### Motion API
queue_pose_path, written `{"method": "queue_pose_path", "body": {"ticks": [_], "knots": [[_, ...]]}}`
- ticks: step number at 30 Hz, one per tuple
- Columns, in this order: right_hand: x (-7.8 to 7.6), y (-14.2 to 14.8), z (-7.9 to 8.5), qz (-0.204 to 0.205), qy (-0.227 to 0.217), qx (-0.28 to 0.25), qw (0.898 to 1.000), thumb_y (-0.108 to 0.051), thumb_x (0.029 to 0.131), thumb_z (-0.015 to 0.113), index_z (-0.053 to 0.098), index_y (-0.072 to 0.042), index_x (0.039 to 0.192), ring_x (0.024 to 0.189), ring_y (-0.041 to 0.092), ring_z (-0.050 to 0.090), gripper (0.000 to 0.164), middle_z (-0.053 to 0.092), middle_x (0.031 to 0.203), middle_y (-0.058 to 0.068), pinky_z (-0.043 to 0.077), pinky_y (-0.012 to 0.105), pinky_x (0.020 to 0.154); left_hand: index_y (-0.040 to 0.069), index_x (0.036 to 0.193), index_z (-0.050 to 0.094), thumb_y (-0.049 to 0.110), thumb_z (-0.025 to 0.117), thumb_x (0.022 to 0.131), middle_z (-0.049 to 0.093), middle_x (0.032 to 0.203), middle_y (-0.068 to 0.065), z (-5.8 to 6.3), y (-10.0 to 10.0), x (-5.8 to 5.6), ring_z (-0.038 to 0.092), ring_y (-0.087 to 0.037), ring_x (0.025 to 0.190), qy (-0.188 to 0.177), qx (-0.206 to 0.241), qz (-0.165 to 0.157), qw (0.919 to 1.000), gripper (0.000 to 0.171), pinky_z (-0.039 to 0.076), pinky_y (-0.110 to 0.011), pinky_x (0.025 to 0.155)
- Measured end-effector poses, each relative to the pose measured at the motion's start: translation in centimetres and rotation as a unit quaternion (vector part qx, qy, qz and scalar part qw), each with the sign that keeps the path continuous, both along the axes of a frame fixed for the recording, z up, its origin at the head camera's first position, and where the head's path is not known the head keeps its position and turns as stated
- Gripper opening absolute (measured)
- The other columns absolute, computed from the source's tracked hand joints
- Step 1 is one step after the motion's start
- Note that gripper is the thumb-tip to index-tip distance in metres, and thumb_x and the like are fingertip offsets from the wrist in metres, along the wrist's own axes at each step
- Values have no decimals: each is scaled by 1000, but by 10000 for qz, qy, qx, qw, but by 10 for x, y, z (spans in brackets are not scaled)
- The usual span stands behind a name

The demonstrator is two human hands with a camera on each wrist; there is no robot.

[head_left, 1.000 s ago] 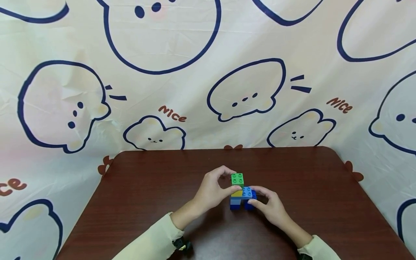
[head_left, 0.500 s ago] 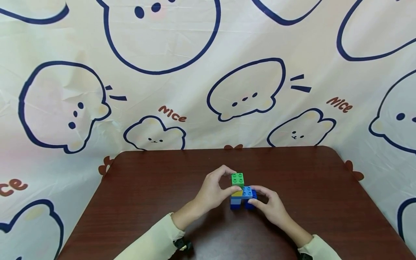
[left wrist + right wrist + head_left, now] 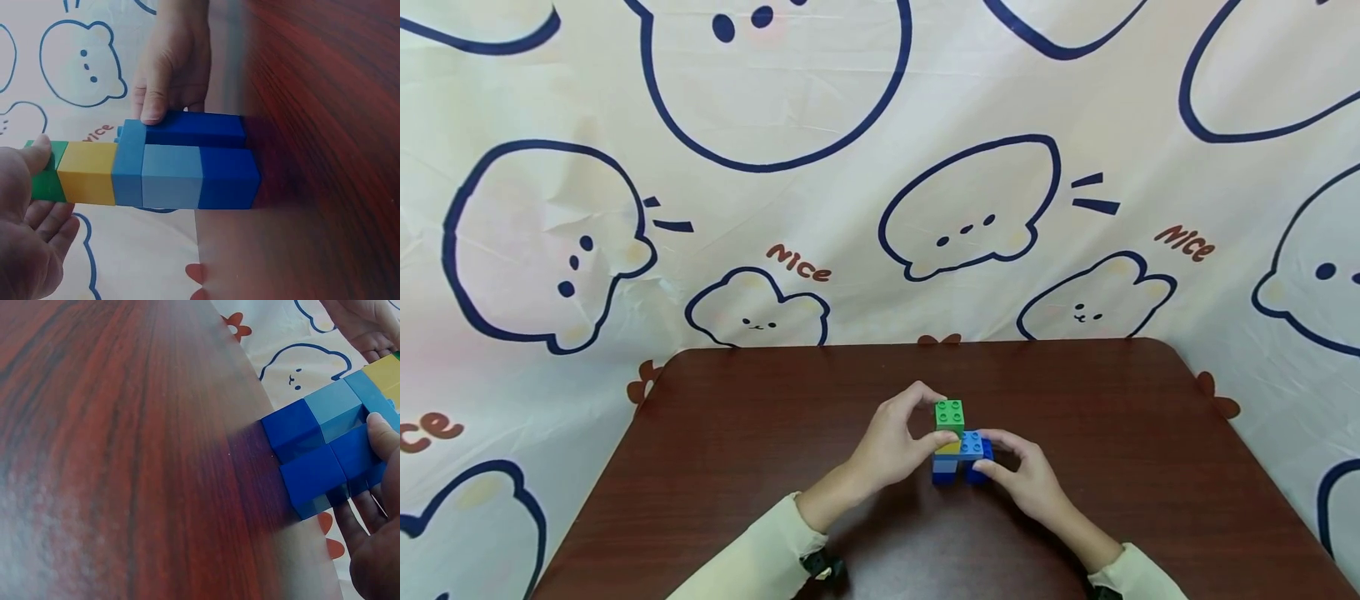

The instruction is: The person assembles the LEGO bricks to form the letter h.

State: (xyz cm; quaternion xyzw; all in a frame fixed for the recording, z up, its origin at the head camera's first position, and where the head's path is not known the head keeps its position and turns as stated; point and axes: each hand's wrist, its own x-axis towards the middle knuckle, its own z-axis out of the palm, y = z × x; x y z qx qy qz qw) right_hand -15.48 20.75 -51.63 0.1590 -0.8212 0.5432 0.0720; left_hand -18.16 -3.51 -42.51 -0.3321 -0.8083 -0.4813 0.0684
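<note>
A small stack of toy building bricks stands on the table. Its green brick [image 3: 949,412] tops a yellow brick [image 3: 89,173], which sits at one end of a wide blue brick [image 3: 972,443]. Under that are two legs: one of a light blue brick [image 3: 172,176] over a dark blue one [image 3: 229,178], the other of dark blue bricks [image 3: 312,481]. My left hand [image 3: 887,437] pinches the green brick between thumb and fingers. From the other side my right hand [image 3: 1024,477] holds the blue part, its thumb at the wide brick and dark leg.
The dark brown wooden table [image 3: 760,400] stretches around the stack on all sides. Behind it hangs a pale cloth [image 3: 820,208] with navy cartoon outlines. Black straps [image 3: 823,562] show at the wrists below the pale sleeves [image 3: 752,546].
</note>
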Motion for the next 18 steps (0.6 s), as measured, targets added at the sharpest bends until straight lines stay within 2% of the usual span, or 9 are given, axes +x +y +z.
{"method": "queue_pose_path", "body": {"ticks": [7, 14, 18], "knots": [[0, -1, 1, 6, -20, -12, 10000, -13, 92, 76, 68, -6, 125, 105, 9, 66, 35, 73, 113, 3, 55, 33, 91, 11, 117, 60, 18, 83, 87, 68, 114, 0, -3, 1, 0, 64, -12, 107, -224, 157, 56, 9996, 39, 54, -36, 95], [0, 0, 1, 26, 6, -9, 10000, -12, 92, 76, 68, -6, 125, 105, 9, 66, 35, 73, 115, 4, 54, 29, 91, 12, 121, 60, 17, 84, 86, 67, 109, 2, -11, 3, 3, 63, -13, 102, -326, 508, 206, 9980, 42, 54, -33, 92], [1, 0, 1, 40, 12, -38, 10000, -11, 92, 76, 68, -6, 126, 105, 8, 66, 35, 73, 116, 4, 54, 27, 90, 13, 122, 60, 17, 83, 87, 66, 108, 3, -13, 4, 4, 62, -14, 101, -315, 645, 208, 9972, 42, 54, -36, 89]]}}
